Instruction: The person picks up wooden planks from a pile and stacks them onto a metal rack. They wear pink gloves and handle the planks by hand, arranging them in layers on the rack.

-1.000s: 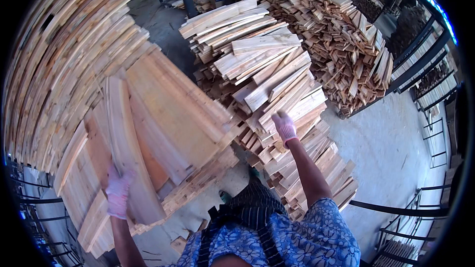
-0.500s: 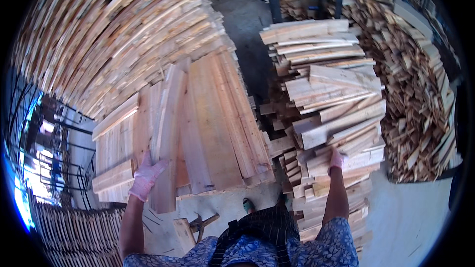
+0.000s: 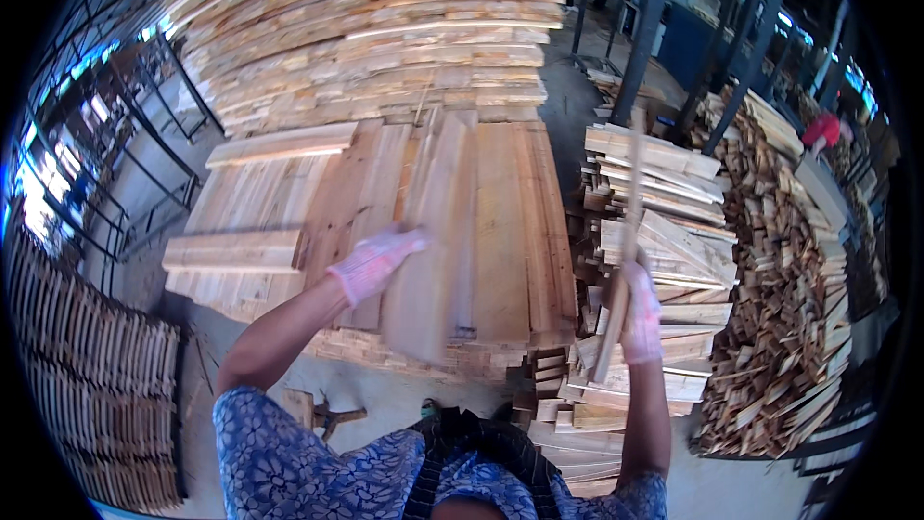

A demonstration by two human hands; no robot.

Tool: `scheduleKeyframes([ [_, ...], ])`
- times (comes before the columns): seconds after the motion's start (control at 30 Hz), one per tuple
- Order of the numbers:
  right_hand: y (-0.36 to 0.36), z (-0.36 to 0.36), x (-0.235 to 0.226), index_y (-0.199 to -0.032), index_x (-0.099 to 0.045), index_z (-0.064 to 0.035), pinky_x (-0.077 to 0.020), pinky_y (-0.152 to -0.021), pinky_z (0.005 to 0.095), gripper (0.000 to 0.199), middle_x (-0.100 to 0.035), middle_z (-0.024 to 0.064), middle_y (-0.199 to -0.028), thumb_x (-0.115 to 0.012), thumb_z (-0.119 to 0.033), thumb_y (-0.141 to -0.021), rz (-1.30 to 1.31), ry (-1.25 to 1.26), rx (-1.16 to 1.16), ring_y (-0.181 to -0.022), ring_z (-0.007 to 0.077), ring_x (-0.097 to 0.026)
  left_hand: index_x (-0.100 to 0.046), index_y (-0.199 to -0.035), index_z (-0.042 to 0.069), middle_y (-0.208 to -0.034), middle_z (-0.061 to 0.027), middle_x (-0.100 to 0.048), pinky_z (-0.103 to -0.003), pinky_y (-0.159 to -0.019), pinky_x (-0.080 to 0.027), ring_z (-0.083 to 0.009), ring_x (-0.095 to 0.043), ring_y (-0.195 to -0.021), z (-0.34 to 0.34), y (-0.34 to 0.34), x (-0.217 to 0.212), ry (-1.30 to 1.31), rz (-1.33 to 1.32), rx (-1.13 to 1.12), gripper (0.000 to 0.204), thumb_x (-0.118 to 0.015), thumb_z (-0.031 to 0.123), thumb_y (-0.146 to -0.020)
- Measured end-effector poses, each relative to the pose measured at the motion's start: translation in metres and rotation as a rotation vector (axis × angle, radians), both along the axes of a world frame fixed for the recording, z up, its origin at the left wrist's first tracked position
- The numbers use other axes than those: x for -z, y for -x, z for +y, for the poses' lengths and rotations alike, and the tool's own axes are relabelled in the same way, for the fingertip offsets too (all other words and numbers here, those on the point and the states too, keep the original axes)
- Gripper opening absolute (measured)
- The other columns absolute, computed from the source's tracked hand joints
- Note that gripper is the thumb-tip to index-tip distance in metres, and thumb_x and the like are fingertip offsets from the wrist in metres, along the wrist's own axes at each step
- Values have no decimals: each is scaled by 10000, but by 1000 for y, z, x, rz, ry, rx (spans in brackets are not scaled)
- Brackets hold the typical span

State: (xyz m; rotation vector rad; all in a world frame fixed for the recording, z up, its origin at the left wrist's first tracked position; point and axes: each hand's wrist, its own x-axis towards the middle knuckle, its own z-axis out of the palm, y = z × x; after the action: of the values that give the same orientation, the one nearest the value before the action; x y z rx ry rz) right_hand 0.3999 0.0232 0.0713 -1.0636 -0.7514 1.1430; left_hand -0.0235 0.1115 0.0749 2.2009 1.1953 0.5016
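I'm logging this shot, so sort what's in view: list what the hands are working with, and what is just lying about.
In hand:
- left hand, on a wide board of the flat stack
- right hand, gripping a thin wooden strip

Lying about:
- tall plank pile behind
- offcut stack beside the right hand
- scrap heap at far right
- metal racks on the left

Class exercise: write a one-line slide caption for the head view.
Left hand in a pink glove on a flat plank stack; right hand grips a thin wooden slat.
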Motion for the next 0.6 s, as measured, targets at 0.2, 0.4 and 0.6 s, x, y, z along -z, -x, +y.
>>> scheduleKeyframes([
  [0.2, 139, 67, -17, -1521, -469, -85, -348, -1173, 380, 663, -533, 131, -1471, -647, -426, -980, -134, 147, -390, -1392, 213, -448, -495, -1464, 129, -1360, -113, -626, -457, -1062, -506, -245, -575, -1287, -20, -93, 7, 906, -1242, -349, 671, -735, 466, -936],
  [0.4, 162, 116, 15, -1562, -400, -84, -412, -1132, 421, 741, -501, 123, -1506, -671, -427, -964, -41, 306, -608, -1371, 239, -489, -391, -1534, 172, -1380, -108, -613, -428, -1044, -540, -239, -634, -1214, -38, -72, 22, 886, -1322, -213, 784, -777, 458, -915],
  [0.6, 200, 94, -9, -1481, -421, -32, -488, -1064, 455, 622, -561, 128, -1392, -654, -307, -976, -147, 199, -718, -1320, 286, -545, -562, -1422, 22, -1287, -108, -689, -324, -1081, -483, -181, -643, -1180, -44, -37, 27, 694, -1237, -137, 654, -778, 386, -924],
])
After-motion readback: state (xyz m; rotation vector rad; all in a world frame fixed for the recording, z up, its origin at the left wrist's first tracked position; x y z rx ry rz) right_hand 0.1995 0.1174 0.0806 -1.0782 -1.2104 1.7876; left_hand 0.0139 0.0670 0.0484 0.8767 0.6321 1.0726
